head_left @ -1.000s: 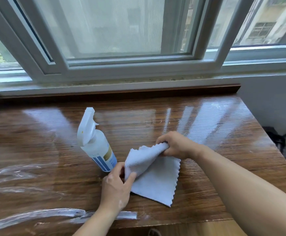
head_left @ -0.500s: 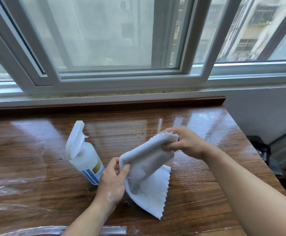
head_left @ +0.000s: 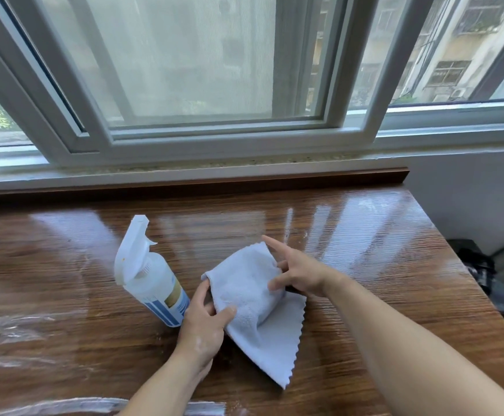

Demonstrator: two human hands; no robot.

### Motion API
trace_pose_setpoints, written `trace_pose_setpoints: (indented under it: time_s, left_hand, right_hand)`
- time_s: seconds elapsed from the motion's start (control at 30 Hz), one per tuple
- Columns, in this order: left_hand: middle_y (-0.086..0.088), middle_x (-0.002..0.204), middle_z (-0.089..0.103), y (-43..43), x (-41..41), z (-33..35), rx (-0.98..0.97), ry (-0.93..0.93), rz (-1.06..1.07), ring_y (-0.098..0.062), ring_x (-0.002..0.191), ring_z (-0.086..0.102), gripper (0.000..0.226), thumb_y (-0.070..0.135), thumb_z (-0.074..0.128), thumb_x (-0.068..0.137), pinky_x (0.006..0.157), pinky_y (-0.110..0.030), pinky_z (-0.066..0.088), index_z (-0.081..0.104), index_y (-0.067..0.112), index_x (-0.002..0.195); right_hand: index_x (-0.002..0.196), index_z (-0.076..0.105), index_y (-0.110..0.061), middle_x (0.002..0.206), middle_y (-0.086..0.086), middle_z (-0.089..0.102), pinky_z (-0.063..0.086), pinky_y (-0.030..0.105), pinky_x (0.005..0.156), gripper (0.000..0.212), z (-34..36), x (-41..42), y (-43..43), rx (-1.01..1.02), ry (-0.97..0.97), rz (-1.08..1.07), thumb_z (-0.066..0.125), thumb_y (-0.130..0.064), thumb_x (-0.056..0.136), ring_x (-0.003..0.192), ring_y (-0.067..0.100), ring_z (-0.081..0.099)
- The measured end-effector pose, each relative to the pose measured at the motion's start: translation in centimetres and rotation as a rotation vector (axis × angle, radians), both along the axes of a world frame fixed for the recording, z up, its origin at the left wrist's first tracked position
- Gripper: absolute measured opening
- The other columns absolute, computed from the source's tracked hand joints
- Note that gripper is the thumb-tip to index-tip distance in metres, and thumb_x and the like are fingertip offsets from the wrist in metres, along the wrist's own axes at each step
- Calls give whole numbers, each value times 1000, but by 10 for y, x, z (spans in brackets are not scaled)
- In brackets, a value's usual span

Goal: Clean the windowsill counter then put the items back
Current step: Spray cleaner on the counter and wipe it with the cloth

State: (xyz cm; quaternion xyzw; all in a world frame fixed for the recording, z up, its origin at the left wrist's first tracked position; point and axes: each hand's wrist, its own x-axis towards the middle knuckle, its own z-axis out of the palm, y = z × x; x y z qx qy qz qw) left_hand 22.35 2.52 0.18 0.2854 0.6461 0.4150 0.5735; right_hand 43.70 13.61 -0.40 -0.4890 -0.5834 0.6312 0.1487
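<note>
A pale blue, fluffy microfibre cloth (head_left: pixel 253 298) with a zigzag-cut edge sits near the middle of the glossy, wood-grain brown counter (head_left: pixel 380 265), partly folded over on itself. Its upper half is lifted into a soft mound while the lower corner lies flat on the surface, pointing toward the near edge.

The left hand (head_left: pixel 204 325) pinches the cloth's left edge between thumb and fingers — closed on the fabric. The right hand (head_left: pixel 297 273) is at the cloth's right side with its fingers spread wide; the index finger points up and away, and the thumb and lower fingers touch the fold without clearly gripping it.

Just left of the cloth, close beside the left hand, stands a white plastic spray bottle (head_left: pixel 151 277) with a white trigger head and a blue-striped label, upright on the counter though it looks tilted in the wide-angle view.

White streaks of foam or cleaner (head_left: pixel 19 328) smear the counter's left side and near edge. Behind the counter runs a white-framed sliding window (head_left: pixel 214 139) — buildings show through the glass.
</note>
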Motion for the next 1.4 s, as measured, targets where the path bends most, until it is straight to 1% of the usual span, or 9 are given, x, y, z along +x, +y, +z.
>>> trace_pose_setpoints:
  time_s: [0.13, 0.33, 0.43, 0.73, 0.87, 1.03, 1.13, 1.23, 1.4]
  left_hand:
    - [2, 109, 80, -9, -3, 3, 17, 71, 37, -17, 103, 75, 72, -3, 70, 93, 97, -46, 59, 42, 29, 151]
    - [5, 93, 81, -2, 1, 33, 171, 236, 21, -2, 87, 75, 43, 12, 73, 94, 81, -25, 56, 57, 40, 122]
    - [5, 105, 78, 8, 3, 49, 255, 389, -144, -14, 98, 74, 35, 15, 79, 89, 86, -35, 63, 66, 41, 107]
    - [11, 78, 59, 22, 7, 89, 423, 833, -363, -4, 65, 56, 42, 16, 83, 84, 59, -1, 40, 68, 37, 117]
    - [18, 77, 55, 21, 9, 90, 454, 916, -413, -4, 70, 57, 36, 17, 80, 87, 73, -8, 41, 71, 36, 115]
    - [15, 92, 48, 13, 4, 81, 459, 1096, -553, -15, 101, 50, 21, 29, 69, 93, 96, -40, 44, 71, 44, 108]
    - [20, 105, 51, 8, 0, 78, 409, 951, -653, -7, 107, 48, 11, 33, 73, 91, 97, -29, 42, 66, 41, 89]
    - [17, 91, 67, 11, -3, 69, 263, 711, -752, 1, 82, 58, 13, 32, 76, 89, 75, -20, 44, 69, 26, 80]
    - [2, 81, 74, 18, 2, 26, 27, 243, -475, -17, 73, 66, 8, 24, 76, 92, 69, -38, 53, 72, 20, 87]
  right_hand:
    - [151, 33, -52, 81, 25, 66, 56, 46, 78, 100, 10, 6, -9, 39, 41, 10, 82, -4, 77, 77, 34, 65]
    - [133, 60, -44, 80, 18, 55, 47, 39, 71, 61, 44, 22, -32, 113, 241, -185, 70, 0, 91, 76, 29, 55]
    - [121, 67, -40, 82, 10, 70, 50, 33, 74, 44, 71, 24, -40, 182, 131, -307, 71, -6, 92, 77, 22, 65]
    - [115, 69, -40, 104, -4, 73, 59, 36, 87, 62, 99, 37, -69, 367, -341, -235, 92, -12, 64, 94, 14, 69]
    - [108, 72, -38, 91, -19, 64, 43, 5, 67, 47, 104, 34, -84, 483, -526, -181, 80, -11, 71, 81, -2, 59]
    - [90, 76, -33, 83, -17, 64, 37, 12, 67, 18, 110, 40, -100, 588, -585, -93, 67, -18, 84, 81, 0, 55]
    - [77, 67, -36, 93, -17, 62, 41, 11, 78, 13, 110, 53, -107, 511, -507, -24, 71, -26, 85, 88, -6, 55]
    - [69, 63, -25, 67, -16, 58, 39, 23, 62, 20, 105, 60, -105, 361, -387, -2, 71, -15, 85, 64, -1, 51]
    - [99, 70, -6, 91, 10, 72, 57, 38, 75, 10, 63, 66, -82, -28, -115, -145, 70, -11, 91, 83, 21, 69]
